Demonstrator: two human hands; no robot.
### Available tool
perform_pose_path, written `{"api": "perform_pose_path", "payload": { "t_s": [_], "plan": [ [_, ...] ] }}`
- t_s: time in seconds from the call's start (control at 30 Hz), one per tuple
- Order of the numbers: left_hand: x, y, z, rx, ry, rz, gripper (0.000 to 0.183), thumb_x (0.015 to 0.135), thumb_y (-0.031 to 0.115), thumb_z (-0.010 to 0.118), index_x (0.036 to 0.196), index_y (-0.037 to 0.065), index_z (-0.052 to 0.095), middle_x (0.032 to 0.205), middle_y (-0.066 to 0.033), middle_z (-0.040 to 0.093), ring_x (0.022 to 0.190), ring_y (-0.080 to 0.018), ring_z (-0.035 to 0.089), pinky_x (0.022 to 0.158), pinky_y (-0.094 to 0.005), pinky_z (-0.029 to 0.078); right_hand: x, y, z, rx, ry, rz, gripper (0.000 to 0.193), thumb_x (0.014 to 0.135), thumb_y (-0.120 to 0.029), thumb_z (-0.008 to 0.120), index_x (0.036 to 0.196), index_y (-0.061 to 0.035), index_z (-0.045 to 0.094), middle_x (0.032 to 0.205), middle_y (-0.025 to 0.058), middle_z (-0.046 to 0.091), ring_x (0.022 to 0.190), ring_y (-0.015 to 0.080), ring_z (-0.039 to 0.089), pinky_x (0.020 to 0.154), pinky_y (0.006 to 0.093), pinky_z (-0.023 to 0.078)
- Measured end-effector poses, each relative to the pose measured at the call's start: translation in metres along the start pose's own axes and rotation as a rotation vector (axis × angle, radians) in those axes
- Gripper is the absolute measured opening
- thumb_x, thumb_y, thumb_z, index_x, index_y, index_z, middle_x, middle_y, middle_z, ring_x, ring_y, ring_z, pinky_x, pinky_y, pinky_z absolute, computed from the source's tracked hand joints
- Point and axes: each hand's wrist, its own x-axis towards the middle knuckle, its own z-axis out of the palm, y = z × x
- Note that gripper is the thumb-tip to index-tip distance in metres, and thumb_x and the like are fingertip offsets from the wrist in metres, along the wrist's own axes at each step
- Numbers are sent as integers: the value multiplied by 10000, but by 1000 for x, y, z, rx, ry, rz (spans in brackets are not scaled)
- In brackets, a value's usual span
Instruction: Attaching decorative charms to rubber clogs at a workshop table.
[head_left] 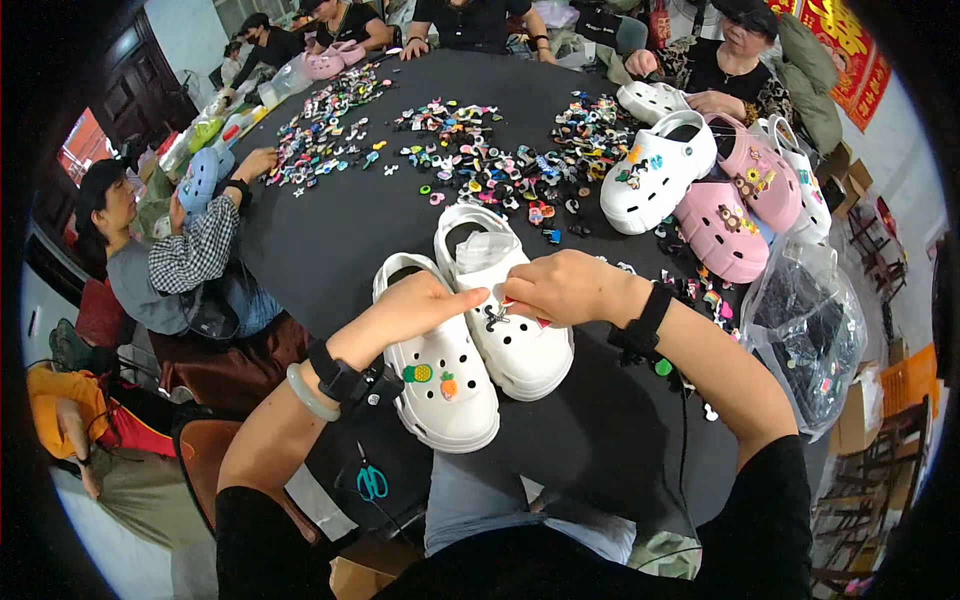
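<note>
A pair of white clogs [440, 400] stands on the black tabletop in front of me, toes toward me. On the left clog sit a pineapple charm [418, 373] and an orange carrot-like charm [448, 386]. My left hand [415, 310] reaches over the left clog and grips the right clog [525, 365], thumb on its upper; its other fingers are mostly hidden. At that upper, my right hand [560, 287] pinches a small shoe charm, mostly covered, with a bit of red showing. A black-and-white figure charm [495, 318] lies between both hands. Clear plastic [485, 250] shows in the clog's opening.
Piles of colourful charms [490, 165] cover the table's far half. White [655, 170] and pink clogs [725, 230] are stacked at right, beside a clear plastic bag [805, 330]. Teal scissors [371, 482] lie at the near left edge. A co-worker [190, 250] at left holds a blue clog [200, 180]; others sit opposite.
</note>
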Motion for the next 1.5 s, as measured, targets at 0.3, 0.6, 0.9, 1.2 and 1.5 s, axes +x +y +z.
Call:
{"api": "perform_pose_path", "payload": {
  "t_s": [0.3,0.6,0.9,1.2,1.5],
  "plan": [
    [4,6,0,121,-15,19,749,835,643,574,386,71,392,380,18,332,360,-90,329,376,-273,247,-2,-3,10,116,85,121,160,930,-233,531,978,-87,577,740,79,593,651,273,629,575,382,501],
    [6,4,-1,78,-27,43,730,826,630,602,393,84,384,405,41,314,386,-79,303,383,-270,221,-1,-14,11,169,170,183,143,930,-220,529,923,-82,567,679,93,589,632,291,624,570,403,496],
    [6,1,1,119,0,-9,775,768,734,553,404,59,439,400,-10,364,396,-122,404,414,-298,296,4,-27,3,-119,41,167,174,856,-204,589,778,-55,547,644,94,594,563,286,624,521,393,502],
    [7,2,1,127,-14,-15,791,755,751,547,401,57,407,400,-3,340,389,-124,371,408,-306,276,18,-10,-20,546,-219,359,209,926,-180,475,863,-3,567,631,138,602,521,244,611,509,358,487],
    [3,6,-2,37,-33,-18,723,797,630,619,414,48,427,412,27,335,405,-95,315,413,-296,238,6,4,-19,1067,-261,751,328,1007,-326,420,958,-27,547,621,-22,435,507,76,445,441,248,402]
  ]
}}
